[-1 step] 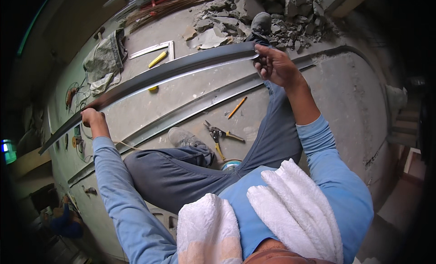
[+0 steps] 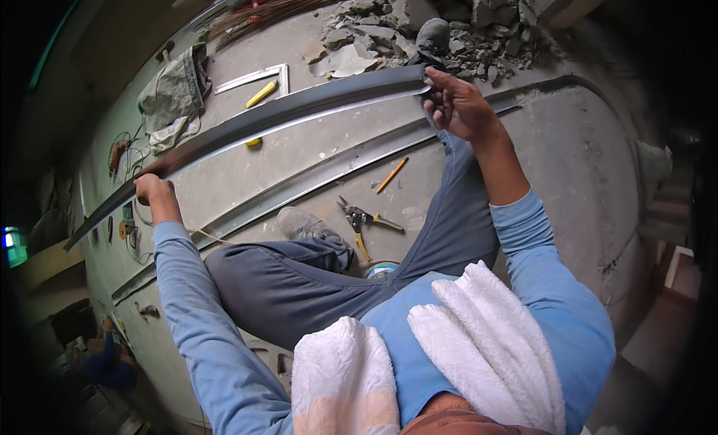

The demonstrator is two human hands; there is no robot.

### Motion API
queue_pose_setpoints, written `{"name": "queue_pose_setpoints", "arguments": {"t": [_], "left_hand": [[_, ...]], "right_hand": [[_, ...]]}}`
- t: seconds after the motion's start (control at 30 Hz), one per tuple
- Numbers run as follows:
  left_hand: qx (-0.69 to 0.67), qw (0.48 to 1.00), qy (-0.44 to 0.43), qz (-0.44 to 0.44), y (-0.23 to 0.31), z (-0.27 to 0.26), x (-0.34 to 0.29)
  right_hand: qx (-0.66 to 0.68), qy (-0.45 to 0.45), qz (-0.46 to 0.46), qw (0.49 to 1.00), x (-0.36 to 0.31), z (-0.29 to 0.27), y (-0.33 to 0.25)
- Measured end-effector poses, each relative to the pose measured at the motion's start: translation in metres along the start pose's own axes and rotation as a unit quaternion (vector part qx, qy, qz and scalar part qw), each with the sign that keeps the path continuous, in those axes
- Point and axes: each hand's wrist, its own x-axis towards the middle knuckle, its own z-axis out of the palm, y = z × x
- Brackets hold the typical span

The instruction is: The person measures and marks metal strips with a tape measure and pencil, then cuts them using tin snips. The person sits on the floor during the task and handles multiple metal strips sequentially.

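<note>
your left hand (image 2: 153, 190) clasps a long metal strip (image 2: 292, 106); your right hand (image 2: 465, 109) pinches its end, near grey rubble (image 2: 486, 23).

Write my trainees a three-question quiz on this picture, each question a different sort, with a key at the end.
1. True or false: the left hand and the right hand are both on the same long metal strip.

2. Which of these lies nearest the yellow-handled snips?
A) the grey cloth sack
B) the orange pencil
C) the white angled frame

3. Fill in the blank: of the person's two hands, the ____ one is nearer the rubble pile.

Key:
1. True
2. B
3. right
</note>
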Motion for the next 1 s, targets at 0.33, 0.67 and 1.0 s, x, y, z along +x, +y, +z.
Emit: {"name": "queue_pose_setpoints", "arguments": {"t": [0.33, 0.67, 1.0], "left_hand": [[0.732, 0.579, -0.017, 0.358, 0.001, -0.006, -0.014], [0.699, 0.618, 0.001, 0.36, -0.001, -0.003, -0.006], [-0.227, 0.973, -0.041, -0.023, 0.003, -0.007, -0.025]], "right_hand": [[-0.029, -0.117, -0.152, 0.981, 0.014, -0.009, 0.005], [-0.127, -0.063, -0.114, 0.983, 0.004, -0.001, -0.004], [-0.091, -0.118, -0.086, 0.985, 0.011, -0.011, -0.004]]}}
